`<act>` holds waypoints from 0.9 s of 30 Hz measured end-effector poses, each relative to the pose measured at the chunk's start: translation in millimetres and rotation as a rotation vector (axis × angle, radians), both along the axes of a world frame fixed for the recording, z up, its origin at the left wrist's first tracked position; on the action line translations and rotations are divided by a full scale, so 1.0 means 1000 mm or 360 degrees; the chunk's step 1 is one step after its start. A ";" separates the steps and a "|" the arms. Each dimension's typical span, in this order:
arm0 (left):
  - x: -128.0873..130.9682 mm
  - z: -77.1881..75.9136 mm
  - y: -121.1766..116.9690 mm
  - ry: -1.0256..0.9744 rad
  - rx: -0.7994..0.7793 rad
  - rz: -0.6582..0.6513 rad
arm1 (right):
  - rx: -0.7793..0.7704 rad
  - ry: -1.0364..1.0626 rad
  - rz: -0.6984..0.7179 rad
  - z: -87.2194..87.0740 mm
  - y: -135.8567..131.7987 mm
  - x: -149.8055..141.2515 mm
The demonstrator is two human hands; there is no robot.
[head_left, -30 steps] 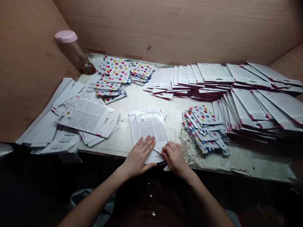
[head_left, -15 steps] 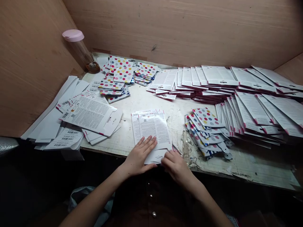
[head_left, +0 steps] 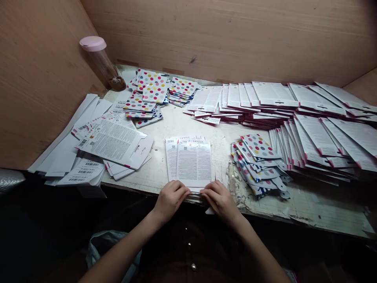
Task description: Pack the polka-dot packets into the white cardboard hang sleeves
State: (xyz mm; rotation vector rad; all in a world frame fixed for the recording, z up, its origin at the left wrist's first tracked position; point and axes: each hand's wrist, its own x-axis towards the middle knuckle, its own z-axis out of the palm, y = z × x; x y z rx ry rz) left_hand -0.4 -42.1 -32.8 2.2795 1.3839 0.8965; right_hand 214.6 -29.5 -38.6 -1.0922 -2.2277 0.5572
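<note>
Showing the upper printed envelope [head_left: 194,163] at the near edge of the table [head_left: 156,173], directly forward of the fingertips [head_left: 187,191], lengthwise fore and aft, and pinched at its near end between bunched fingers of left hand [head_left: 171,198] and right hand [head_left: 220,200], equally close.

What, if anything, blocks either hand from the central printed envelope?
Nothing visible: left hand and right hand both have fingers on the near edge of the central printed envelope. Nearest polka-dot packets lie apart, to its right.
</note>
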 end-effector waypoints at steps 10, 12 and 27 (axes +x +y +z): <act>0.001 0.014 0.007 0.0286 -0.0377 0.0774 | 0.0284 -0.0237 -0.0358 -0.005 -0.013 -0.016; -0.003 0.024 0.012 0.0052 -0.0508 0.0669 | 0.0275 -0.0225 -0.0286 -0.001 -0.014 -0.019; -0.002 0.009 0.046 -0.0020 -0.0435 0.1095 | 0.0319 -0.0496 -0.0717 0.119 0.245 0.036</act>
